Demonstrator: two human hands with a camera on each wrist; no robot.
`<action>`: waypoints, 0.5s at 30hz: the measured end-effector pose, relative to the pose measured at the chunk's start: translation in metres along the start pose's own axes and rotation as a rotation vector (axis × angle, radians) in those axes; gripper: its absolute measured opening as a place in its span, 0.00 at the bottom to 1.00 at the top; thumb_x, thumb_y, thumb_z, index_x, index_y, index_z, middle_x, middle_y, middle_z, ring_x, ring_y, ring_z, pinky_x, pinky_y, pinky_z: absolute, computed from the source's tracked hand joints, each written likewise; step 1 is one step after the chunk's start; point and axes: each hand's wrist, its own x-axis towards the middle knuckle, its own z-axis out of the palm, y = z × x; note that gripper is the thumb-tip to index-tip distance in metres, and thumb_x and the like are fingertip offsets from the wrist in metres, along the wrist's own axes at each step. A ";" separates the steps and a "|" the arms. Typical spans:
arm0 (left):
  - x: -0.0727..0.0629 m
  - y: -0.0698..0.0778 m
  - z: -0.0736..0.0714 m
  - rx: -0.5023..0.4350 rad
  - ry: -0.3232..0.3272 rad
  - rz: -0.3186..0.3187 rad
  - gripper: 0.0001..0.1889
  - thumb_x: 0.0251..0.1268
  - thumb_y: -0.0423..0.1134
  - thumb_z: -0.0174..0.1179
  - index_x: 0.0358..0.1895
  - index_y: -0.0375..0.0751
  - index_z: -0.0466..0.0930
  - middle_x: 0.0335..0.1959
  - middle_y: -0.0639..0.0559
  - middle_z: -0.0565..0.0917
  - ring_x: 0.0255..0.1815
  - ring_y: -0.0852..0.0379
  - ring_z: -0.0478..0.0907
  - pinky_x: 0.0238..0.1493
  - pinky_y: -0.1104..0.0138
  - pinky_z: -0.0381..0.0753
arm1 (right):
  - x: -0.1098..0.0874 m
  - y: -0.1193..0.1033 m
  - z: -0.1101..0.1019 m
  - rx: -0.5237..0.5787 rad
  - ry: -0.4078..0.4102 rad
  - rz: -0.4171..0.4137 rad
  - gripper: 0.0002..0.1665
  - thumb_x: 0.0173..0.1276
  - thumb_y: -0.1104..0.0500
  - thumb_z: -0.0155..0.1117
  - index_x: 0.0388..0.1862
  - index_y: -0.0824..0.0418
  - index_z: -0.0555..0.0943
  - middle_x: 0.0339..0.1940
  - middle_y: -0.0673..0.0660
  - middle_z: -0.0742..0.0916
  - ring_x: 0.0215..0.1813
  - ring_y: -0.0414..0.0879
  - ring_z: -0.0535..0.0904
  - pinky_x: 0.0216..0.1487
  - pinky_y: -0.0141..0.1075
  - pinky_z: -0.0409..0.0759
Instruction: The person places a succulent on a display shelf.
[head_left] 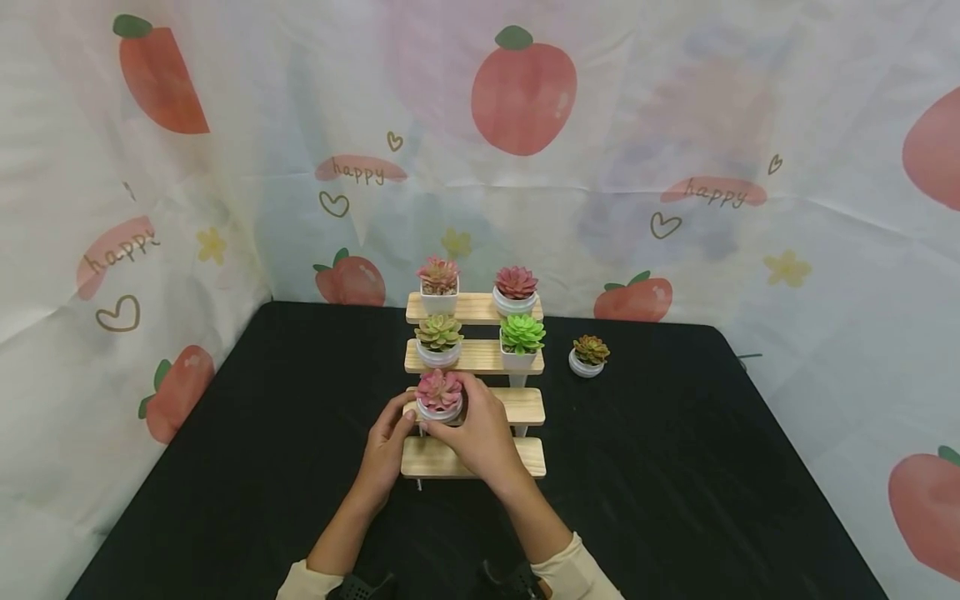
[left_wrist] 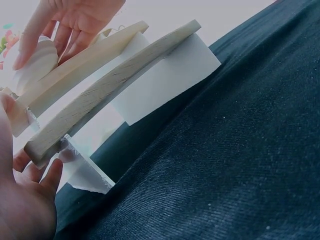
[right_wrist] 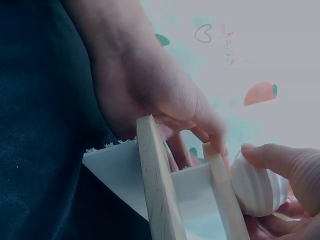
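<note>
A pink artificial succulent in a round white pot (head_left: pixel 439 398) sits at the left end of the third shelf down on a tiered wooden plant stand (head_left: pixel 472 458). My right hand (head_left: pixel 480 429) grips this pot, thumb in front and fingers at its far right side. In the right wrist view the white pot (right_wrist: pixel 257 187) shows between thumb and fingers, against the shelf edge. My left hand (head_left: pixel 386 446) holds the left end of that same shelf; in the left wrist view, the left hand's fingers (left_wrist: pixel 50 180) lie by the lowest shelf's end.
On the top shelf stand a pale pink succulent (head_left: pixel 438 283) and a dark pink one (head_left: pixel 516 289). The second shelf bears a yellow-green succulent (head_left: pixel 439 339) and a bright green one (head_left: pixel 521 339). A brownish succulent (head_left: pixel 588 356) stands on the black cloth (head_left: pixel 675 450), right of the stand.
</note>
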 end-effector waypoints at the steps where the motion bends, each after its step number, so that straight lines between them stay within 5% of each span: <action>1: 0.000 0.000 0.000 -0.001 -0.001 0.001 0.17 0.85 0.42 0.49 0.69 0.48 0.75 0.70 0.51 0.75 0.71 0.53 0.70 0.65 0.64 0.70 | 0.000 0.000 0.000 -0.003 0.000 -0.003 0.41 0.52 0.58 0.87 0.63 0.64 0.78 0.57 0.60 0.84 0.60 0.55 0.80 0.62 0.52 0.75; 15: 0.000 0.000 0.000 0.012 -0.001 0.000 0.17 0.85 0.42 0.49 0.69 0.47 0.75 0.70 0.49 0.74 0.70 0.53 0.70 0.64 0.65 0.71 | -0.002 0.000 0.000 0.004 -0.011 0.015 0.45 0.51 0.56 0.88 0.66 0.64 0.76 0.56 0.59 0.82 0.61 0.55 0.79 0.63 0.53 0.73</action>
